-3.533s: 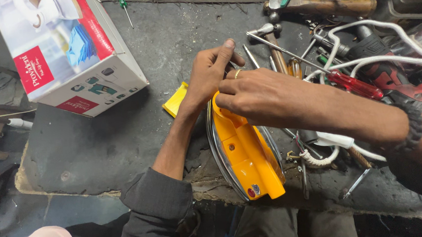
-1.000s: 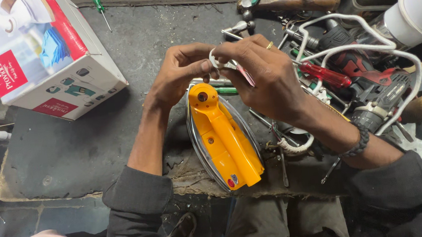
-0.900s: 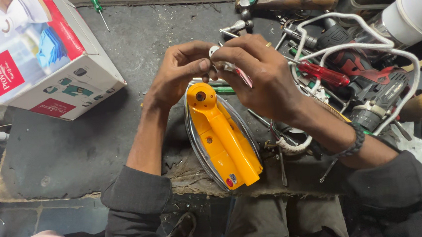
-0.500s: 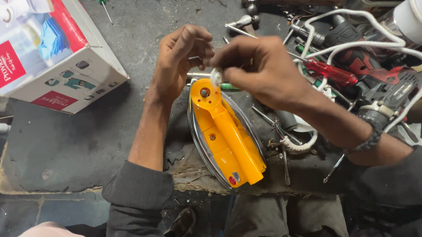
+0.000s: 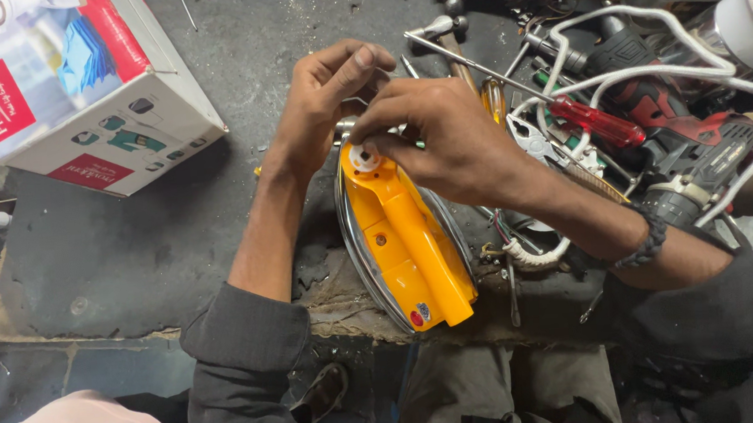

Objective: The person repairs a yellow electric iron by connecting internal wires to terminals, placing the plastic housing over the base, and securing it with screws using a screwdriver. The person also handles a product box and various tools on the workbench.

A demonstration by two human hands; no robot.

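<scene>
The yellow plastic clothes iron with a shiny metal base [image 5: 410, 244] was laid flat on the dark, worn work mat [image 5: 132, 255], nose pointing away, near the front edge. A small white round knob [image 5: 360, 157] at its top was pinched by the fingertips of the right hand [image 5: 433, 137]. The left hand [image 5: 325, 100] was curled just beside it; whether anything was gripped there could not be told. The knob could be dropped and lost among the tools close by: the red-handled screwdriver [image 5: 595, 121], the looped white cord [image 5: 649, 73]. The iron could be knocked off the near edge.
</scene>
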